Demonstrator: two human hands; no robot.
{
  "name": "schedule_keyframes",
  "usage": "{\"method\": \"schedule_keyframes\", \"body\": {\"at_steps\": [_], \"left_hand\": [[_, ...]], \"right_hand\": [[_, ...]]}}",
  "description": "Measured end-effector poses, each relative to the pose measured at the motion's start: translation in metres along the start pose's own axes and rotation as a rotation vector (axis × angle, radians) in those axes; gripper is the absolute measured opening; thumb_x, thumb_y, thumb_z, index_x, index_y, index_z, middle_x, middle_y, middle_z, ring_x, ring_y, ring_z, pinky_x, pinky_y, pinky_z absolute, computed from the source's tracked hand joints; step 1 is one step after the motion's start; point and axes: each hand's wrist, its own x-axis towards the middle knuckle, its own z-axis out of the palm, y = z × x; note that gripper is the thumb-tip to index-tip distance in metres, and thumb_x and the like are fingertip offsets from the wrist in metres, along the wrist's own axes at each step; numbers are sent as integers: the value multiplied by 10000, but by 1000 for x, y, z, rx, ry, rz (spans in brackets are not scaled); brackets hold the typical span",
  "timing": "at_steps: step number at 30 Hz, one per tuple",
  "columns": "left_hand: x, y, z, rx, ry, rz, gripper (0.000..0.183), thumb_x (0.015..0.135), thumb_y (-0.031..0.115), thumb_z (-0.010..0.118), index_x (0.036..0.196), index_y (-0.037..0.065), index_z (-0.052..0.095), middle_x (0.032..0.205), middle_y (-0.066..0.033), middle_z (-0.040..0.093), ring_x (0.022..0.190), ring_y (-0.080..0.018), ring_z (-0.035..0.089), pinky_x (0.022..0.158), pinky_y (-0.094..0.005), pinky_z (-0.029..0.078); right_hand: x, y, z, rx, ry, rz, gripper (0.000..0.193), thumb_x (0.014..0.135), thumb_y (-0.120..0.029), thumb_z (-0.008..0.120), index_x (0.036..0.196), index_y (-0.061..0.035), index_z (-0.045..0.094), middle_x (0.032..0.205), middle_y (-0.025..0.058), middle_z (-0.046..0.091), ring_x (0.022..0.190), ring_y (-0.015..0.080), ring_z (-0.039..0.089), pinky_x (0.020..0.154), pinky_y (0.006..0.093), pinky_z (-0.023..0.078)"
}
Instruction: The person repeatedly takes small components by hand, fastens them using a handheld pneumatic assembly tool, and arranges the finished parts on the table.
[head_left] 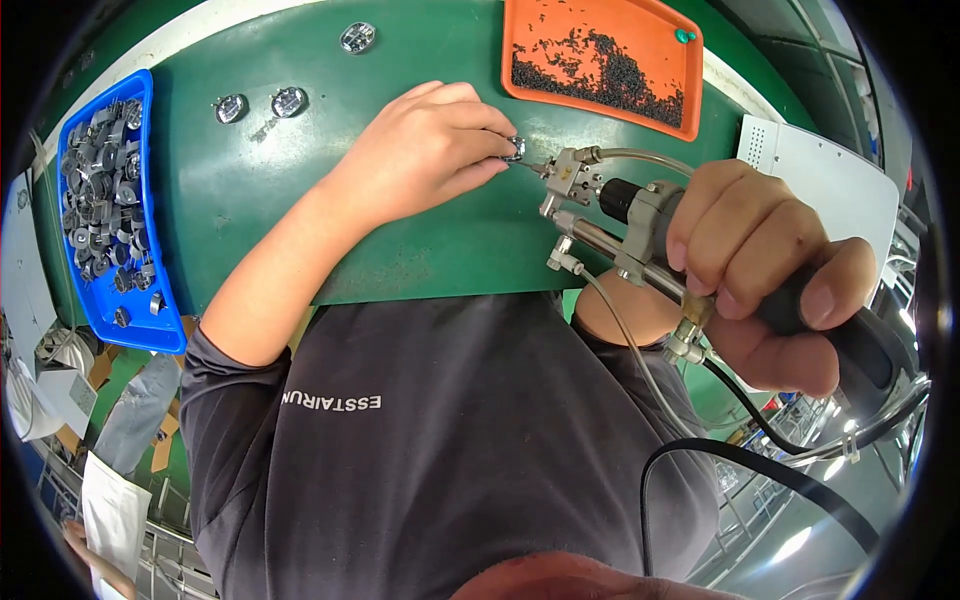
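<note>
Green table (240,190): a part (516,150) in the left hand (430,145), a tool (640,232) in the right (765,265)

At the far left a blue tray (140,332) lies at the table's edge, heaped with round pieces (100,190) in dark and silvery tones; its near end holds only a few. To its right, two silvery discs (289,101) sit just beside each other on the table, and a third disc (357,38) lies apart from them, farther up.

The left hand comes next, its forearm slanting up across the table. Thumb and fingers are drawn together in a narrow pinch on the part, which is near the middle of the table and mostly hidden by the fingertips. The tool's thin tip (537,168) points at the part, close to it; whether they touch, I cannot tell.

Beyond and above, an orange tray (650,25) holds many small black bits (620,85), gathered mostly along its near side, with a green piece (685,36) in its upper right corner.

Farther right, the right hand is wrapped round the tool's dark handle. A pale hose (640,155) and a thin tube (622,325) run from the tool. Behind the hand stands a white box (840,185).
</note>
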Motion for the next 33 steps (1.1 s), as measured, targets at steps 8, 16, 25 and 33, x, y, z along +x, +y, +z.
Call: {"method": "schedule_keyframes", "body": {"at_steps": [8, 16, 25, 33], "left_hand": [[-3, 3, 1, 16, -4, -13, 148, 778, 92, 805, 908, 48, 751, 1051, -10, 731, 898, -220, 663, 797, -376, 539], [0, 1, -2, 38, -21, 7, 138, 790, 100, 799, 903, 40, 745, 1054, -17, 730, 902, -223, 662, 805, -377, 542], [-11, 6, -1, 48, -18, -21, 108, 859, 161, 735, 915, 71, 713, 976, -19, 694, 872, -221, 637, 804, -370, 512], [-54, 22, -115, 577, 250, -181, 101, 762, 123, 779, 840, 91, 724, 984, -36, 733, 894, -244, 661, 806, -394, 511]], "right_hand": [[0, 0, 0, -1, -59, 39, 401, 1031, -517, 578, 1181, -155, 494, 748, -5, 544, 597, 139, 545, 564, 306, 468], [5, 8, 0, 2, -78, 10, 327, 1048, -441, 569, 1102, -140, 453, 716, 2, 539, 565, 141, 535, 533, 314, 469], [13, 20, 29, -26, 76, -100, 294, 1001, -315, 662, 987, -113, 448, 619, -10, 521, 453, 123, 483, 407, 297, 423], [-12, -21, 0, -46, 252, -288, 358, 989, -440, 665, 1069, -131, 503, 671, -40, 541, 534, 120, 549, 490, 264, 479]]}}
